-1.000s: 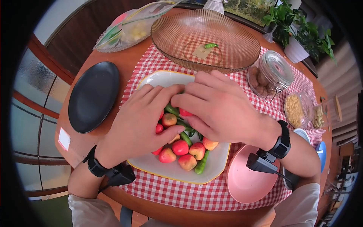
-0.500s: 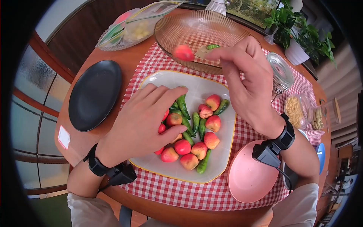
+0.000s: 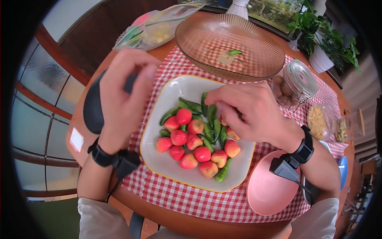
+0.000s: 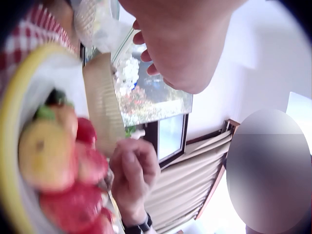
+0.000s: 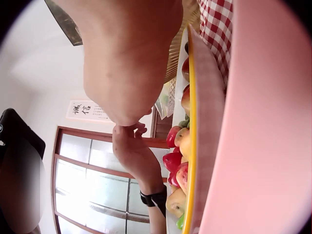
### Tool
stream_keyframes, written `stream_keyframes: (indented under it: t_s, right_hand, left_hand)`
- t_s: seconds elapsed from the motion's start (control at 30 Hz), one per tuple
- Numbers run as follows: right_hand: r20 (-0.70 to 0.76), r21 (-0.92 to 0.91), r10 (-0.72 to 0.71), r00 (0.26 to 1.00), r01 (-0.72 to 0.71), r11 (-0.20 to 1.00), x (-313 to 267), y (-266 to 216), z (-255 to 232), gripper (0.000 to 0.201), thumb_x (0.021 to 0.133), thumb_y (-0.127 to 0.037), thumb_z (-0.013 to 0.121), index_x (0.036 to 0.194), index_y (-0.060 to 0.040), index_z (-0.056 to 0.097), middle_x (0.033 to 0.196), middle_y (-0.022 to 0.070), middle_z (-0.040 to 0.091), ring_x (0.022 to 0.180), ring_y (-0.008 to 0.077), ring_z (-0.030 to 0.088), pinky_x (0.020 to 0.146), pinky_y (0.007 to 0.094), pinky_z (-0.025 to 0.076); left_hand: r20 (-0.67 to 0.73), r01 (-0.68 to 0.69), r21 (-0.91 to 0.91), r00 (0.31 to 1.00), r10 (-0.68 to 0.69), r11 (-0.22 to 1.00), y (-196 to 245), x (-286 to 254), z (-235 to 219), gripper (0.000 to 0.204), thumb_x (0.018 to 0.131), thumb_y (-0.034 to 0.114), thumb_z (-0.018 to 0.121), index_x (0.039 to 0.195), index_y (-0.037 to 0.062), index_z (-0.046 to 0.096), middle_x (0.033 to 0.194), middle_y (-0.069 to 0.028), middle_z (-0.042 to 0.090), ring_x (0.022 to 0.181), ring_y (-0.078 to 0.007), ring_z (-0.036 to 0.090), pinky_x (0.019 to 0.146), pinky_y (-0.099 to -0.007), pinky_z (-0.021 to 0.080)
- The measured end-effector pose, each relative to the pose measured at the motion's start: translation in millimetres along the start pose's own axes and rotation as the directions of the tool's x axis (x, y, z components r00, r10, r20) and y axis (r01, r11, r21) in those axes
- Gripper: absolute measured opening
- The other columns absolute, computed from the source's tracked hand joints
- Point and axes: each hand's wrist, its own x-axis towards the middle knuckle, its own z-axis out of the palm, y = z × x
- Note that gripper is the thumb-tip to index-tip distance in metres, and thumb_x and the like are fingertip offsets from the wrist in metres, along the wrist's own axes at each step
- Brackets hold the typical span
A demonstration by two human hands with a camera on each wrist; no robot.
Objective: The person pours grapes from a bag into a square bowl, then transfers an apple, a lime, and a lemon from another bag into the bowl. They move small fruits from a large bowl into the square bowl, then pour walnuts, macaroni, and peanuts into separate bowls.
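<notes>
Left hand [image 3: 119, 95]: fingers loosely bent, released; right hand [image 3: 252, 113]: hold indiscernible, above square white yellow-rimmed dish [image 3: 159, 165] containing round red-yellow apples [image 3: 202, 153], slender green peppers [image 3: 222, 172]

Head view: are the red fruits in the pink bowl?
No, the red fruits lie in the white dish among green peppers.

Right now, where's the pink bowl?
In the head view, the pink bowl is at the lower right, on the checked cloth, just right of the white dish.

The left hand [image 3: 119, 101] has moved off the white dish [image 3: 159, 162].
</notes>
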Motion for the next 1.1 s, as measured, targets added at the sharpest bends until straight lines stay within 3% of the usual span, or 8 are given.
stream_keyframes:
  t_s: [0.1,0.2,0.33,0.47,0.63,0.8,0.87,1.1]
  right_hand:
    - [0.015,0.003,0.034,0.999,-0.034,0.999,-0.7,-1.7,2.3,0.016,0.088,-0.007,0.063,0.102,-0.0081,0.070,0.075,0.0083,0.067,0.066,0.0286,0.068,0.059,0.0407,0.054]
    - [0.032,-0.047,0.072,0.997,-0.070,0.996,0.0,-4.0,1.9,0.014,0.088,-0.013,0.064,0.101,-0.0091,0.068,0.082,0.0099,0.067,0.074,0.0315,0.068,0.062,0.0444,0.054]
    - [0.183,-0.133,0.190,0.965,-0.167,0.977,2.5,-11.8,-3.6,0.021,0.091,-0.024,0.070,0.103,-0.0070,0.068,0.096,0.0113,0.065,0.087,0.0321,0.068,0.072,0.0445,0.056]
    - [0.179,-0.207,0.096,0.979,-0.058,0.977,-3.6,-5.4,6.1,0.028,0.092,-0.031,0.073,0.105,-0.0070,0.069,0.102,0.0117,0.065,0.094,0.0330,0.068,0.076,0.0445,0.057]
    - [0.218,-0.432,0.333,0.917,-0.215,0.876,0.3,-23.3,-0.6,0.037,0.095,-0.038,0.070,0.110,-0.0047,0.065,0.094,0.0159,0.067,0.077,0.0344,0.072,0.065,0.0455,0.057]
    - [0.230,-0.399,0.321,0.919,-0.212,0.892,-2.2,-18.9,3.4,0.041,0.096,-0.042,0.068,0.109,-0.0037,0.064,0.089,0.0169,0.067,0.070,0.0353,0.072,0.061,0.0463,0.057]
    - [0.236,-0.383,0.325,0.916,-0.220,0.897,-1.9,-17.0,4.0,0.041,0.096,-0.043,0.067,0.107,-0.0033,0.065,0.088,0.0165,0.067,0.072,0.0354,0.072,0.062,0.0463,0.057]
    - [0.252,-0.348,0.322,0.913,-0.225,0.910,-2.1,-17.5,4.0,0.040,0.097,-0.042,0.066,0.099,-0.0017,0.068,0.090,0.0164,0.068,0.072,0.0360,0.071,0.064,0.0470,0.057]
  left_hand:
    - [-0.092,0.257,0.027,0.963,-0.253,0.966,-33.6,7.0,-15.8,0.015,0.101,0.010,0.062,0.106,-0.0002,0.071,0.092,-0.0045,0.067,0.084,-0.0091,0.059,0.079,-0.0273,0.049]
    - [-0.114,0.379,0.094,0.923,-0.369,0.920,-55.0,11.0,-25.1,0.016,0.101,0.010,0.062,0.111,-0.0002,0.070,0.091,-0.0051,0.067,0.083,-0.0095,0.060,0.079,-0.0272,0.050]
    - [-0.088,0.397,0.166,0.918,-0.387,0.903,-72.1,6.3,-23.0,0.016,0.098,0.010,0.065,0.110,0.0003,0.069,0.092,-0.0065,0.067,0.083,-0.0128,0.061,0.079,-0.0296,0.051]
    - [-0.040,0.330,0.181,0.944,-0.328,0.926,-67.2,-0.7,-11.2,0.014,0.096,0.009,0.065,0.107,0.0016,0.069,0.093,-0.0079,0.067,0.083,-0.0167,0.061,0.078,-0.0316,0.051]
    - [0.081,0.272,0.340,0.945,-0.316,0.900,-51.3,0.2,-7.3,0.015,0.095,0.014,0.068,0.105,0.0038,0.070,0.102,-0.0105,0.068,0.094,-0.0244,0.063,0.085,-0.0373,0.051]
    - [0.062,0.231,0.616,0.939,-0.338,0.753,-89.3,-4.3,-17.8,0.036,0.095,0.032,0.070,0.123,0.0091,0.069,0.123,-0.0136,0.067,0.120,-0.0326,0.060,0.102,-0.0431,0.047]
    - [0.163,0.290,0.632,0.857,-0.489,0.718,-108.7,-7.2,-23.7,0.054,0.096,0.048,0.068,0.139,0.0145,0.063,0.141,-0.0132,0.061,0.136,-0.0355,0.051,0.115,-0.0471,0.037]
    - [0.300,0.378,0.562,0.735,-0.608,0.735,-116.8,-6.1,-27.1,0.057,0.098,0.052,0.064,0.145,0.0186,0.061,0.153,-0.0083,0.053,0.147,-0.0308,0.039,0.120,-0.0550,0.025]
